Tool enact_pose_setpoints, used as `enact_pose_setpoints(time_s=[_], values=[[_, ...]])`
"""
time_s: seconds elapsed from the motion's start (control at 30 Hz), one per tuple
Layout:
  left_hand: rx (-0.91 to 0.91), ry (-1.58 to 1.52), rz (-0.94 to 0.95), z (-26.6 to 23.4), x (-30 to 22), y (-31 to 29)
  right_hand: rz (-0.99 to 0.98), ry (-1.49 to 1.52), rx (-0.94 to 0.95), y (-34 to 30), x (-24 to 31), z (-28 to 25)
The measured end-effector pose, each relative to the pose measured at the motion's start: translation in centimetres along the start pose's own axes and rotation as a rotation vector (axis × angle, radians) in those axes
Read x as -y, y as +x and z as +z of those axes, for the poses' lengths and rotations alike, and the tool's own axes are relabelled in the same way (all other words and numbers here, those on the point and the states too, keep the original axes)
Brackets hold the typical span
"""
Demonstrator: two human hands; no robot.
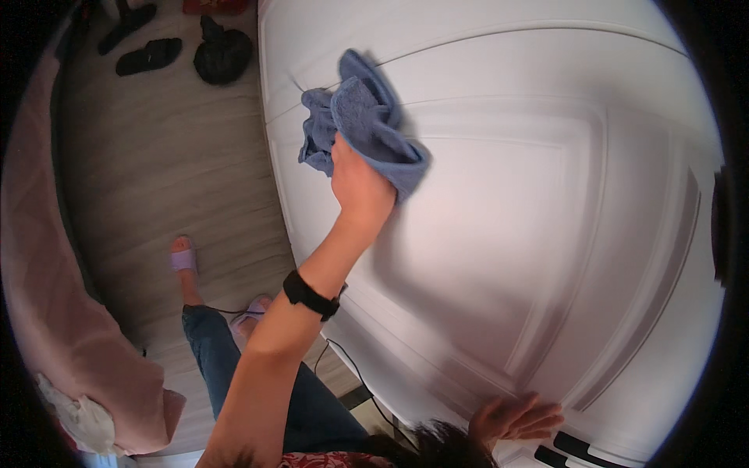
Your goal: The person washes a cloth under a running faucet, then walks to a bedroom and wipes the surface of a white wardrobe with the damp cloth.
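Observation:
My left hand (360,184) grips a blue cloth (365,117) bunched up against a white panelled door (499,210). The cloth's folds cover most of those fingers, and a loose part hangs on the left side. A black band (310,295) circles my left wrist. Low on the right, near the bottom of the door, my right hand (515,418) has its fingers stretched out with nothing in them. Whether it touches the surface, I cannot tell.
Black handles (573,451) sit at the lower right. A dark cable (357,371) runs by the door's lower edge. Black slippers (148,57) and a black bag-like object (222,54) lie on the wooden floor (156,156). Pink fabric (78,312) drapes along the left.

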State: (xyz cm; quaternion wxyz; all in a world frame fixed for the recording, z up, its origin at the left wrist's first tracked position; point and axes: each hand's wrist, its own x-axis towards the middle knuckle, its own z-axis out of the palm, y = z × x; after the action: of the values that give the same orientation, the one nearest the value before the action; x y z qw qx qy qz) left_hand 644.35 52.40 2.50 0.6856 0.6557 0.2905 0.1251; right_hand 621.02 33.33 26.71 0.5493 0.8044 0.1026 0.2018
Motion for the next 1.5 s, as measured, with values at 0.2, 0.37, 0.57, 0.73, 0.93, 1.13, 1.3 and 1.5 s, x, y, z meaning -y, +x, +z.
enact_pose_setpoints(time_s=[0.2, 0.37, 0.57, 0.73, 0.93, 1.13, 1.3, 1.5], values=[[-0.077, 0.032, 0.273, 0.8, -2.6, -1.8, 0.001, -0.032, 0.005, 2.1, 0.3, -1.4], [-0.125, 0.501, -0.003, 0.8, 1.6, 8.4, -0.014, 0.002, -0.017, 1.1, 0.4, 0.8], [0.266, 0.683, -0.031, -1.5, 3.0, 2.9, 0.041, 0.029, -0.061, -1.3, -0.9, 2.7], [0.324, -0.063, -0.260, -2.0, 0.3, 0.1, 0.055, 0.016, -0.050, -1.5, -0.5, 2.8], [0.315, 0.040, -0.338, -1.3, -0.5, 1.5, 0.044, 0.000, -0.041, -0.3, -0.2, 2.4], [0.299, 0.019, -0.337, -1.3, -0.5, 1.5, 0.034, -0.002, -0.076, 0.0, -0.3, 2.3], [0.299, 0.022, -0.334, -1.4, -0.4, 1.6, 0.030, 0.075, 0.021, -0.5, -0.4, 1.9], [0.278, -0.011, -0.318, -1.1, -0.2, 1.5, 0.031, 0.050, -0.019, -0.3, -0.1, 2.3]])
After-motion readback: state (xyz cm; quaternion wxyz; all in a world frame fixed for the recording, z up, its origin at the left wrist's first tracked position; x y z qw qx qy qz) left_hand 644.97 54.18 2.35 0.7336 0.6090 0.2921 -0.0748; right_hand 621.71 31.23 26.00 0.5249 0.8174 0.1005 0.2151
